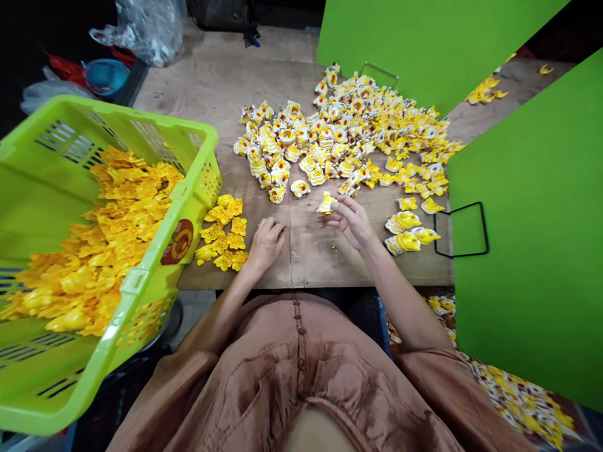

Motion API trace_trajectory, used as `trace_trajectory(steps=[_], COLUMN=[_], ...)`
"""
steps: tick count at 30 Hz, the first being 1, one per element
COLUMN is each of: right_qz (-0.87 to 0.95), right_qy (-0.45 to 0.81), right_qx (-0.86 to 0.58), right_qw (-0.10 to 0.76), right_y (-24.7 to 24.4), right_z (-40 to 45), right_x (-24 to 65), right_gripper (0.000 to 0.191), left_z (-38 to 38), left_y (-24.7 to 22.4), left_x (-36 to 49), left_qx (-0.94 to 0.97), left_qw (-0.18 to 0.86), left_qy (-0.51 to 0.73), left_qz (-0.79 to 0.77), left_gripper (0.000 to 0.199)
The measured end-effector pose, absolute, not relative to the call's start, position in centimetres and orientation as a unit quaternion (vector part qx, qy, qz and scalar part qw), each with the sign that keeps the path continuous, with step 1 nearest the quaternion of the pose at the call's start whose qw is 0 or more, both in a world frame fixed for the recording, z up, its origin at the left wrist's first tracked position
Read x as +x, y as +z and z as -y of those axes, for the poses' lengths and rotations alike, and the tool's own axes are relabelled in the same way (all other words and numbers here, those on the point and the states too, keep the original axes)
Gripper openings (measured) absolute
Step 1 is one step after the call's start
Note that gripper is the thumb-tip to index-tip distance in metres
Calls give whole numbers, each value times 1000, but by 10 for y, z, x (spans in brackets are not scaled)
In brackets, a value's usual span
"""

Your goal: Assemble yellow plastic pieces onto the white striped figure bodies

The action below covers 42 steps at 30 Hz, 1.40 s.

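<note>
My right hand (349,221) holds a small yellow and white striped piece (326,203) between thumb and fingers, just above the wooden table (311,263). My left hand (268,242) is at the table's front part, its fingers curled together; whatever they hold, if anything, is too small to name. Left of it lies a group of yellow pieces (237,242). A big heap of yellow, white and red pieces (339,135) spreads behind both hands. Several yellow and white pieces (404,242) lie in a small group right of my right hand.
A green-yellow crate (207,141) with many yellow parts (101,251) stands at the left. Green boards (527,238) with black wire handles (485,229) stand at the right and back. Plastic bags (151,31) and a blue bowl (107,76) are at the back left.
</note>
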State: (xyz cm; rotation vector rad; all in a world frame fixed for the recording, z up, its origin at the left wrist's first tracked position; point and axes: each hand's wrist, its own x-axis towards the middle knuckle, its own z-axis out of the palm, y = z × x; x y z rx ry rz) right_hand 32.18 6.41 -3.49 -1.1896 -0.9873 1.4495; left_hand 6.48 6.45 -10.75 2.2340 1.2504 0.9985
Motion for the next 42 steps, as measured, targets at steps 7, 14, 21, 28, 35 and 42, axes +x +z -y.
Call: trace_trajectory(steps=[7, 14, 21, 28, 35, 42], right_qz=[279, 251, 542, 622, 685, 689], right_qy=[733, 729, 430, 387, 311, 244], right_qx=[-408, -439, -544, -510, -514, -530], right_qw=[467, 462, 475, 451, 412, 431], right_y=[-20, -22, -29, -44, -44, -29], right_z=[-27, -20, -3, -15, -51, -71], right_x=[305, 294, 277, 287, 285, 286], right_gripper=[49, 56, 52, 43, 26, 28], left_z=[-71, -37, -16, 2, 2, -2], left_y=[-97, -57, -49, -56, -52, -53], left_x=[61, 84, 92, 49, 44, 42], left_qx=[750, 591, 340, 248, 293, 195], left_qw=[206, 494, 767, 752, 703, 764], left_qy=[382, 476, 411, 461, 491, 481], left_qz=[-500, -425, -356, -400, -423, -384], left_gripper=[17, 26, 54, 34, 43, 25])
